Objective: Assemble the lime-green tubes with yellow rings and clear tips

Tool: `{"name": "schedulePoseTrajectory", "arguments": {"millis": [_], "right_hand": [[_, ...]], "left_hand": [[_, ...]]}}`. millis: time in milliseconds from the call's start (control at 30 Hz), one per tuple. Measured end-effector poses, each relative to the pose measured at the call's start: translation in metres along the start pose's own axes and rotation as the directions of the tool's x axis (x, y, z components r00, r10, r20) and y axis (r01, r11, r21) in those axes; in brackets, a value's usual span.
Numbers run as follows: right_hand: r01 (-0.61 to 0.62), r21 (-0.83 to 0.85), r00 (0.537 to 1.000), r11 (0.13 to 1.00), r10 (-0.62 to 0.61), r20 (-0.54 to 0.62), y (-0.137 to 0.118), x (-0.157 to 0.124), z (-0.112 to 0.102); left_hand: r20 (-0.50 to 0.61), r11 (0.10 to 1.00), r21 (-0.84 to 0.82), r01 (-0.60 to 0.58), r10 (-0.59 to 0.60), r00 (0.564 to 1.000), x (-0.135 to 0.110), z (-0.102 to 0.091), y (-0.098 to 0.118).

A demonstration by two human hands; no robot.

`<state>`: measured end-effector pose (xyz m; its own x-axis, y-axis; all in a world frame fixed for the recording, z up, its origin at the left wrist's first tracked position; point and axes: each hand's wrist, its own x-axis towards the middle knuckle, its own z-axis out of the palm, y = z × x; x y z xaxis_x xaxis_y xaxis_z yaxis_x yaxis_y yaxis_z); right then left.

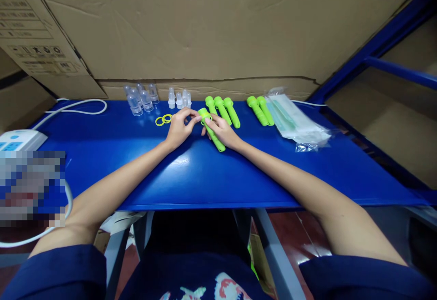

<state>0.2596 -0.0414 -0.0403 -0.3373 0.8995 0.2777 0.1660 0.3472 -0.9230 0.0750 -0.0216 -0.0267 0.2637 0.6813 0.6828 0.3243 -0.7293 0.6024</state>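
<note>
A bright green flashlight body (215, 139) lies slanted between my hands, its wide head up and left and its tail toward me. My right hand (223, 132) is closed around it just below the head. Thumb and fingertips of my left hand (180, 128) are pinched at the left side of the head, on its rim; anything small between them is hidden. Yellow rings (160, 121) lie on the table just left of my left hand. Behind it stand several small translucent white plastic parts (171, 99).
Clear plastic caps (135, 104) stand in a cluster at the back left. More green flashlight bodies lie behind (223, 111) and right (258, 112). A plastic-wrapped pack (290, 118) lies farther right. A white power strip (23, 141) with its cable sits left on the blue table (211, 184), before a cardboard wall (205, 31).
</note>
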Motion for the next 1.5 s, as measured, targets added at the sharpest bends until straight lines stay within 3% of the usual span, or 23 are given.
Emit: {"name": "schedulePoseTrajectory", "arguments": {"millis": [400,833,1133,1500], "right_hand": [[-0.023,0.064,0.991,0.998,0.031,-0.132,-0.005,-0.001,0.008],[0.033,-0.026,0.999,0.999,-0.034,-0.031,-0.001,0.002,0.003],[-0.006,-0.048,0.999,0.999,0.004,-0.038,0.001,0.002,0.003],[-0.01,-0.062,0.998,0.998,0.006,-0.056,-0.003,0.0,0.004]], "left_hand": [[0.011,0.999,-0.027,0.03,-0.03,0.999,-0.003,0.009,0.001],[-0.001,1.0,-0.001,0.017,-0.017,1.0,-0.004,0.009,-0.002],[0.045,0.994,-0.033,0.108,-0.107,0.993,-0.002,0.006,0.002],[0.095,0.986,-0.088,0.143,-0.135,0.986,-0.004,0.008,0.008]]}}
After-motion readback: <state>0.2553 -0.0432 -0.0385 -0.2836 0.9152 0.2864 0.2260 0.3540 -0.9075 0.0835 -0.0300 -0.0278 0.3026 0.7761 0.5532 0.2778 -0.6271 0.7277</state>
